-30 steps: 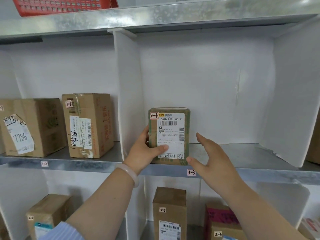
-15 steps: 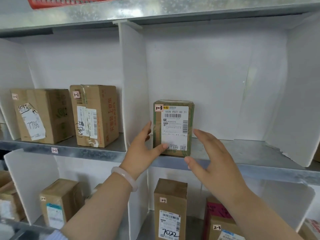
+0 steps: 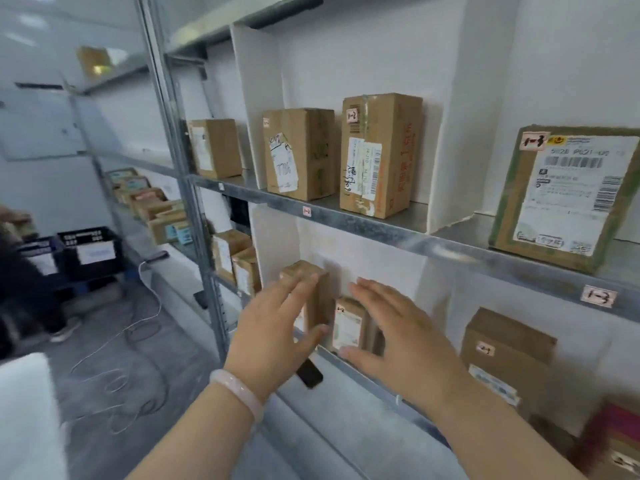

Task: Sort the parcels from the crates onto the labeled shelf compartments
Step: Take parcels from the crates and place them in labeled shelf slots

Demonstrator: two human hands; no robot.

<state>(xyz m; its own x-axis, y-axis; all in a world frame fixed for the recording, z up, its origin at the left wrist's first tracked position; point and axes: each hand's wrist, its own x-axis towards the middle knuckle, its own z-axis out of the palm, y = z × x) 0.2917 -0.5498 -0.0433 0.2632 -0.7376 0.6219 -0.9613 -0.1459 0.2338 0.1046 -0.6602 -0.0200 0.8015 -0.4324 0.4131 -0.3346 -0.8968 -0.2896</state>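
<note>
One green-taped parcel (image 3: pixel 564 195), two free hands (image 3: pixel 273 337) (image 3: pixel 405 344)

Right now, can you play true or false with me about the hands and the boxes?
1. Both hands hold nothing. True: the left hand and right hand are open and empty.
2. The green-edged parcel lies on the floor. False: it stands on the shelf, above the 1-3 label.
3. A bracelet is on the left wrist. True.
4. The 1-2 compartment holds just one box. False: a short box and a tall box stand there side by side.
5. Dark crates sit on the floor at the left. True.
</note>
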